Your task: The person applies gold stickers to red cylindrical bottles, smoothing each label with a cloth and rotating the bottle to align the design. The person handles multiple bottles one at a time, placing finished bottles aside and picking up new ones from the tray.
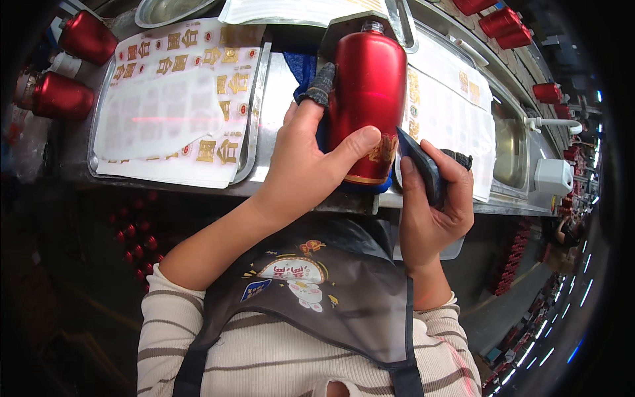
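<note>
red bottle (370, 86) blocked at left by my left hand (305, 147), dark flat tool (432, 177) in my right hand (442, 205) crowding its lower right, steel counter strip (274, 92) free between metal tray (254, 126) and blue cloth (299, 66), faucet (555, 124) jutting toward the sink (508, 142)

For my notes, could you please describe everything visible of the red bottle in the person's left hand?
The red bottle has a glossy, metallic-looking body, rounded shoulders, a silvery uncapped neck pointing away, and gold decoration near its base. It apparently lies on blue cloth. The left hand holds it; a dark tool in the right hand is close beside.
</note>
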`<state>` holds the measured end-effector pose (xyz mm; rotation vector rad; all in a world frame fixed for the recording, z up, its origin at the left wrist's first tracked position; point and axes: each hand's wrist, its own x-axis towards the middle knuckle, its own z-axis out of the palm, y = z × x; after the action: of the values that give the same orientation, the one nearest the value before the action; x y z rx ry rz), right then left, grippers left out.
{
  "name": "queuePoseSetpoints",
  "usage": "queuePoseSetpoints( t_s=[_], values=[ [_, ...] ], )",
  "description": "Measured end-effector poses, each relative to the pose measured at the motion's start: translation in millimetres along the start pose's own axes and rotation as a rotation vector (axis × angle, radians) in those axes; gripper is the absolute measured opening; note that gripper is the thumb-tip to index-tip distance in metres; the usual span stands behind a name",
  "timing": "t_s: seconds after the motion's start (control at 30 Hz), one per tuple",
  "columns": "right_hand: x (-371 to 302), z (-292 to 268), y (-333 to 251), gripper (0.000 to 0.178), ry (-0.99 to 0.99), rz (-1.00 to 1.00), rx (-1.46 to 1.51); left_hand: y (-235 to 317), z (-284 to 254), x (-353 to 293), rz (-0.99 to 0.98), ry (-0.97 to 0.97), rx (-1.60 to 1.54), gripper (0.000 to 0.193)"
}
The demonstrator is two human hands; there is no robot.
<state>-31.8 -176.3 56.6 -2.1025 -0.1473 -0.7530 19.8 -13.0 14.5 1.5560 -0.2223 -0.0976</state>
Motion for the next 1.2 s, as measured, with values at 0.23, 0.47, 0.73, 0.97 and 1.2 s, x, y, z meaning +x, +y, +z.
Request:
queuePoseSetpoints(
  t_s=[0.23, 0.47, 0.73, 0.97, 1.2],
  values=[
    [-8.4, 6.1, -11.2, 0.037, -0.194, -0.222, -0.208, -16.4, 0.0, 0.5, 0.028, 0.08, -0.108, 0.04],
    [6.5, -9.1, -17.9, 0.049, -0.257, -0.418, -0.203, 1.7, -20.8, -7.6, -0.164, 0.098, -0.32, 0.05],
    [2.7, 10.4, -14.2, 0.039, -0.384, -0.55, -0.137, 4.4, -30.3, -18.6, -0.148, 0.089, -0.286, 0.051],
    [16.5, -21.7, -0.1, 0.046, -0.384, -0.2, -0.031, 8.1, -36.1, -25.3, 0.204, -0.111, 0.077, 0.077],
    [-3.0, -15.5, 26.9, 0.035, -0.053, 0.175, 0.253, 25.6, 14.2, -19.9, 0.46, -0.189, 0.741, 0.077]
  ],
)
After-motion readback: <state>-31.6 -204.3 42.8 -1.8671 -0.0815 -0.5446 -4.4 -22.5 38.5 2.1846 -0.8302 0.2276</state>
